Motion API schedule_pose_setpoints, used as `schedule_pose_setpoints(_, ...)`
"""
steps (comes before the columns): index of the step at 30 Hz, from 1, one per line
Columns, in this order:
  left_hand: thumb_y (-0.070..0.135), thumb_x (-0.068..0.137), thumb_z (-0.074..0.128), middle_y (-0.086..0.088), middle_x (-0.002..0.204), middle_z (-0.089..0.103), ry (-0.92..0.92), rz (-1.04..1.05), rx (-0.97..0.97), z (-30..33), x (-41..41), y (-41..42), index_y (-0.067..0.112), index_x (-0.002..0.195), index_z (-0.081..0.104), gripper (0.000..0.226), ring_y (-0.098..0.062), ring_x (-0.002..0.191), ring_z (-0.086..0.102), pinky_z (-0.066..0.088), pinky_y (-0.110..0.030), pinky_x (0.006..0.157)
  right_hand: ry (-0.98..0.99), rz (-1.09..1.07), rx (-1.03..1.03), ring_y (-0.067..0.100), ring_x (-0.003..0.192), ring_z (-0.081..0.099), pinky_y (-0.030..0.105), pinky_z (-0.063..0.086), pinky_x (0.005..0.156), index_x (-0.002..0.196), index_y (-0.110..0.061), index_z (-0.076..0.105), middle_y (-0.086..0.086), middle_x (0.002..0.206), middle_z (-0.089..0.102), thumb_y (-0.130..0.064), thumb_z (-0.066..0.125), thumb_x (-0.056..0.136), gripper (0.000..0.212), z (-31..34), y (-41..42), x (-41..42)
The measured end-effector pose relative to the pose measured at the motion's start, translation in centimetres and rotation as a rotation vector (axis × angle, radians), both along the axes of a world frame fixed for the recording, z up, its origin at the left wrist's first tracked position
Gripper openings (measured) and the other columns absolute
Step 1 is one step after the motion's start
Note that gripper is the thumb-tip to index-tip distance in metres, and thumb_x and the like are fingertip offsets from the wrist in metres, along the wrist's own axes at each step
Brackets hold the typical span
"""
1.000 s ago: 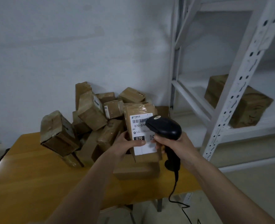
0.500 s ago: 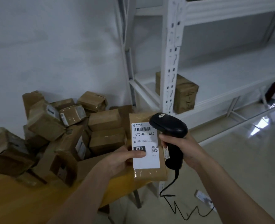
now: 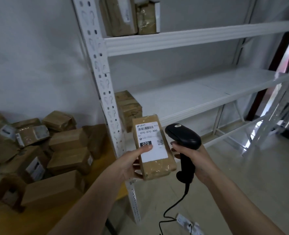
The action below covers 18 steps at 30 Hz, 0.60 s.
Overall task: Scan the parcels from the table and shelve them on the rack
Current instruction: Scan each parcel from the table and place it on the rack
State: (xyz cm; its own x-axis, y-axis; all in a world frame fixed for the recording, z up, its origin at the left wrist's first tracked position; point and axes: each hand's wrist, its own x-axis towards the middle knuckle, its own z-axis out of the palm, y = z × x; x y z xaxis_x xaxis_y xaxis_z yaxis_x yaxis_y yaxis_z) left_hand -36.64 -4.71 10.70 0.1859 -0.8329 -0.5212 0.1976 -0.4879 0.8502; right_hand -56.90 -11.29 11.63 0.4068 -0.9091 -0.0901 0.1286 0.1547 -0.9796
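Gleaming floor [image 3: 242,175], perhaps tiled

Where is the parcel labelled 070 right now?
Centre of the head view, the parcel is held in the left hand, beside the scanner, before the rack.

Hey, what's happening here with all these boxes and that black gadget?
A person is sorting parcels. The left hand holds a small brown taped cardboard parcel with a white label, and the right hand grips a black corded handheld scanner beside it. More brown parcels are piled on the wooden table to the left; a few already sit on the white metal rack ahead.
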Motion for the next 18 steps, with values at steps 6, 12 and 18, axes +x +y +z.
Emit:
schedule_pose_setpoints(6, 0.053, 0.058, 0.078, -0.016, 0.111, 0.067, -0.019, 0.105, -0.047, 3.4, -3.4, -4.3, 0.018, 0.113, 0.061, 0.068, -0.037, 0.104, 0.062, 0.052, -0.056, 0.084, -0.046, -0.013, 0.020, 0.028, 0.103, 0.067, 0.044, 0.051, 0.096, 0.107, -0.019, 0.070, 0.007, 0.101, 0.074, -0.015, 0.080, 0.073, 0.036, 0.6, -3.4, -2.3)
schedule_pose_setpoints(12, 0.056, 0.085, 0.061, -0.012, 0.110, 0.067, -0.120, 0.142, -0.083, 5.3, -4.0, -9.4, 0.022, 0.109, 0.062, 0.042, -0.035, 0.106, 0.060, 0.045, -0.059, 0.096, -0.090, -0.032, 0.020, 0.028, 0.103, 0.066, 0.053, 0.050, 0.096, 0.101, -0.023, 0.071, 0.007, 0.102, 0.074, -0.017, 0.081, 0.073, 0.030, 1.7, -7.8, -1.1)
schedule_pose_setpoints(18, 0.042, 0.091, 0.062, -0.002, 0.110, 0.070, -0.184, 0.139, -0.220, 5.7, -2.6, -13.4, 0.026, 0.113, 0.063, 0.028, -0.022, 0.107, 0.062, 0.042, -0.046, 0.106, -0.075, 0.010, -0.026, 0.026, 0.103, 0.066, 0.054, 0.052, 0.093, 0.106, -0.021, 0.069, 0.007, 0.105, 0.073, -0.018, 0.076, 0.079, 0.028, 3.8, -12.5, 2.2)
